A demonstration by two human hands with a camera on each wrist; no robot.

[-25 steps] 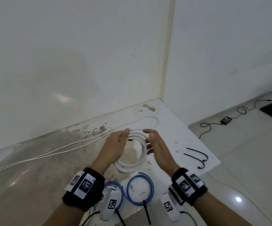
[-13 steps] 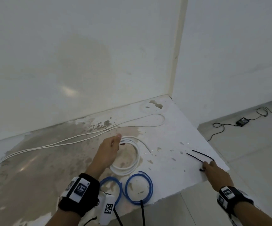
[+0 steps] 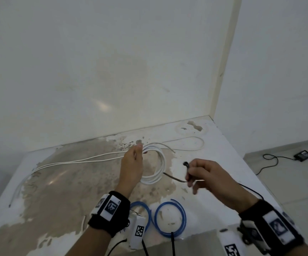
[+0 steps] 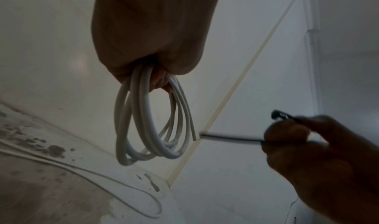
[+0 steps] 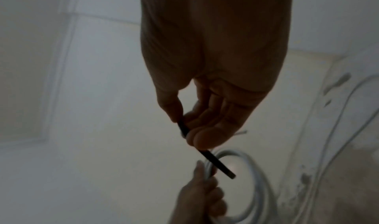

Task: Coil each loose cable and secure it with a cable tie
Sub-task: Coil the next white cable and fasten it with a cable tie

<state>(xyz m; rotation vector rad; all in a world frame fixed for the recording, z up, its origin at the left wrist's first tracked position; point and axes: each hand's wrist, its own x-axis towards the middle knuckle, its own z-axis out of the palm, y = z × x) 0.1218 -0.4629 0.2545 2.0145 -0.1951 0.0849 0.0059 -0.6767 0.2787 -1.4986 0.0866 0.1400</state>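
Observation:
My left hand (image 3: 136,154) grips the top of a coiled white cable (image 3: 156,167) and holds it lifted above the counter; in the left wrist view the coil (image 4: 151,125) hangs from the curled fingers. My right hand (image 3: 195,172) pinches a black cable tie (image 3: 175,178), its free end pointing at the coil's lower right. The right wrist view shows the black cable tie (image 5: 217,164) between thumb and fingers, near the left hand (image 5: 203,195). A second, loose white cable (image 3: 75,161) runs along the stained white counter (image 3: 57,191).
Two blue coiled cables (image 3: 169,220) lie at the counter's near edge. Another black tie (image 3: 251,190) lies by the right edge, behind my right hand. Walls close the back and right. On the floor at right lie a black cord and adapter (image 3: 302,155).
My right hand picked a black tie from the counter's right edge and brought it left toward the coil. The left hand has lifted the white coil off the counter.

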